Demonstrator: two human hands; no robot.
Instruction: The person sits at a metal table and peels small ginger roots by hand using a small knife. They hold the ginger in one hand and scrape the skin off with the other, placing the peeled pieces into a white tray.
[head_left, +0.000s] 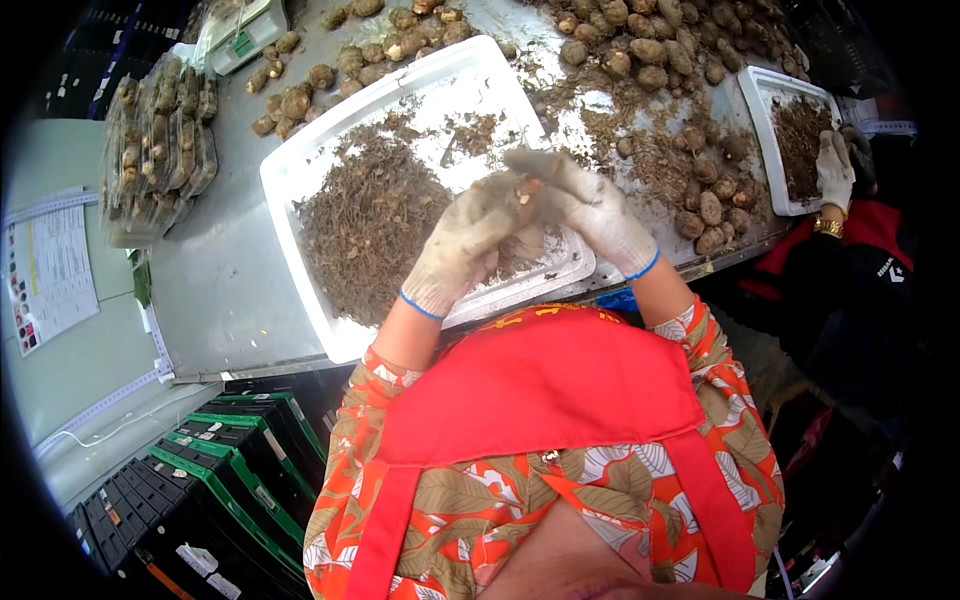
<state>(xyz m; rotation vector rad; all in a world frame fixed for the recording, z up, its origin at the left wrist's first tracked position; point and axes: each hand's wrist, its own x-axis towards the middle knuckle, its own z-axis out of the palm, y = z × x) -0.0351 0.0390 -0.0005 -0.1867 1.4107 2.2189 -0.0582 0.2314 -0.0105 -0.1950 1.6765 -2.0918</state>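
Both my hands wear soiled white knit gloves and meet over the right part of a white foam tray (281, 202). My left hand (476, 232) is closed around a small brown taro corm (527, 189), of which a pale and reddish patch shows between the fingers. My right hand (589, 199) reaches across from the right, its dirty fingertips against the same corm; the fingers are blurred, and how firmly they hold it cannot be told. A heap of brown root fibres and peelings (375, 217) fills the left half of the tray.
Loose corms (709, 206) lie right of the tray, with a bigger pile (660, 45) behind. Filled clear plastic packs (161, 142) are stacked left, near a scale (244, 34). A co-worker's gloved hand (834, 169) is at another foam tray (761, 135). Black and green crates (225, 457) stand below.
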